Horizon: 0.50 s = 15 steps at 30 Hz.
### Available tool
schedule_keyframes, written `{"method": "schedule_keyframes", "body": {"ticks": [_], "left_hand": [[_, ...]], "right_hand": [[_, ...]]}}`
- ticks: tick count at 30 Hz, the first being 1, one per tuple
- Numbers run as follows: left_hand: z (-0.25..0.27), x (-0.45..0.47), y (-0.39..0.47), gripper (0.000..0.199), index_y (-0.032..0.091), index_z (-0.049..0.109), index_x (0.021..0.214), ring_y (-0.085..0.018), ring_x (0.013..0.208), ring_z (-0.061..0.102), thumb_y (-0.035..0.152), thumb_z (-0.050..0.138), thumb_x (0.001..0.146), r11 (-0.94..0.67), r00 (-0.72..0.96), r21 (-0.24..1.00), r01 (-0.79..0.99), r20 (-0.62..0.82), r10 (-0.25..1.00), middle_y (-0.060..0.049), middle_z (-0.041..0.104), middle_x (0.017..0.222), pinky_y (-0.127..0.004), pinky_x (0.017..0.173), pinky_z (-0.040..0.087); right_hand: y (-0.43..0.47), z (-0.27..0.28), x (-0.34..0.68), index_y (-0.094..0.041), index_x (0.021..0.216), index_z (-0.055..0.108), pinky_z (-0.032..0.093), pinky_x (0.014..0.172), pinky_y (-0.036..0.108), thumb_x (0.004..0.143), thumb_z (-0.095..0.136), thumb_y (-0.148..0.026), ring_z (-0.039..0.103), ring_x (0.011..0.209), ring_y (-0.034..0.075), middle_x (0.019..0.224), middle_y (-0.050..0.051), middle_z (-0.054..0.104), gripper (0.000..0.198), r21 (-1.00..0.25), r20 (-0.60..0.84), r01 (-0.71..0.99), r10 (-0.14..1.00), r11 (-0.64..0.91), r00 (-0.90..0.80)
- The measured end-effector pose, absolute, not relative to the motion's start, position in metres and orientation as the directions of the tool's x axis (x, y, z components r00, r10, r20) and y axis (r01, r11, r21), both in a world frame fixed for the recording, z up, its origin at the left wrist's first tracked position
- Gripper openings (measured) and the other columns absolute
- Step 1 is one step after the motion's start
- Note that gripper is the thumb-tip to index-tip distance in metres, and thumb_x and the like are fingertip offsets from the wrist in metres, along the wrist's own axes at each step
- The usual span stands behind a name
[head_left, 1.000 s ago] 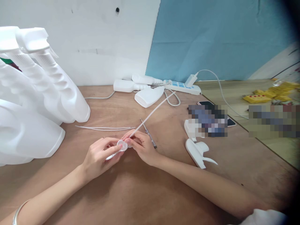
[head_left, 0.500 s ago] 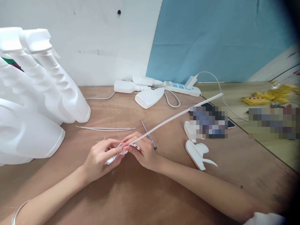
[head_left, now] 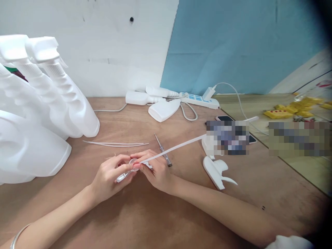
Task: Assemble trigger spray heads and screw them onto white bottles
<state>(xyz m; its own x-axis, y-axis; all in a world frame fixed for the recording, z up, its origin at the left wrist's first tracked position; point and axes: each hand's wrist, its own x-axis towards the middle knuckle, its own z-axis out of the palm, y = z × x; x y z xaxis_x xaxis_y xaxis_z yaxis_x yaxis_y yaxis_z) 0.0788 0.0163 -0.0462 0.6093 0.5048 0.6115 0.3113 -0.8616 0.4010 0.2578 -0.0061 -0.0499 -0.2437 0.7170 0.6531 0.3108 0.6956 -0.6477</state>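
My left hand (head_left: 110,177) is closed around a small white spray-pump piece (head_left: 121,177), whose clear round collar shows between the fingertips of both hands. My right hand (head_left: 158,172) meets it at the collar, its thumb and fingers pinching the same piece and the near end of a long thin white dip tube (head_left: 178,146). The tube slants up to the right over the table. Fingers cover most of the pump piece, so how the tube joins it cannot be seen. Just beyond my right hand lies a screwdriver (head_left: 166,157).
Tall white spray bottles (head_left: 75,100) stand at left. Loose thin tubes (head_left: 116,144) lie ahead of my hands. White sprayer covers (head_left: 216,173) sit at right by a pixelated patch. Small white bottles (head_left: 163,110) and a power strip (head_left: 201,100) lie along the wall.
The dip tube's far end has dipped lower and shifted to the right. Both hands keep their hold on the pump piece, nearly still. The whole view has shifted slightly.
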Motion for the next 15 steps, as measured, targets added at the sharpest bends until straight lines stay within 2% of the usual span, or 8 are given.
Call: {"method": "schedule_keyframes", "body": {"ticks": [6,15], "left_hand": [[-0.0434,0.0795,0.0154,0.025,0.021,0.059,0.097,-0.011,0.067,0.057,0.008,0.056,0.075,-0.87,0.604,0.387,0.305,0.628,0.491,-0.006,0.06,0.086,-0.022,0.06,0.047],[-0.0455,0.0786,0.0145,0.022,0.019,0.058,0.093,-0.013,0.071,0.058,0.009,0.059,0.074,-0.868,0.609,0.389,0.309,0.62,0.495,-0.006,0.061,0.088,-0.023,0.062,0.047]], "right_hand": [[-0.0063,-0.0505,0.2556,-0.021,0.084,0.057,0.049,0.075,0.031,0.084,0.048,-0.016,0.062,0.089,0.017,0.082,0.006,0.067,0.01,-0.638,0.651,0.343,0.721,0.689,-0.237],[-0.005,-0.0467,0.2534,-0.016,0.078,0.056,0.049,0.07,0.027,0.082,0.05,-0.012,0.061,0.08,0.016,0.077,0.007,0.067,0.008,-0.544,0.713,0.399,0.658,0.738,-0.245]]}}
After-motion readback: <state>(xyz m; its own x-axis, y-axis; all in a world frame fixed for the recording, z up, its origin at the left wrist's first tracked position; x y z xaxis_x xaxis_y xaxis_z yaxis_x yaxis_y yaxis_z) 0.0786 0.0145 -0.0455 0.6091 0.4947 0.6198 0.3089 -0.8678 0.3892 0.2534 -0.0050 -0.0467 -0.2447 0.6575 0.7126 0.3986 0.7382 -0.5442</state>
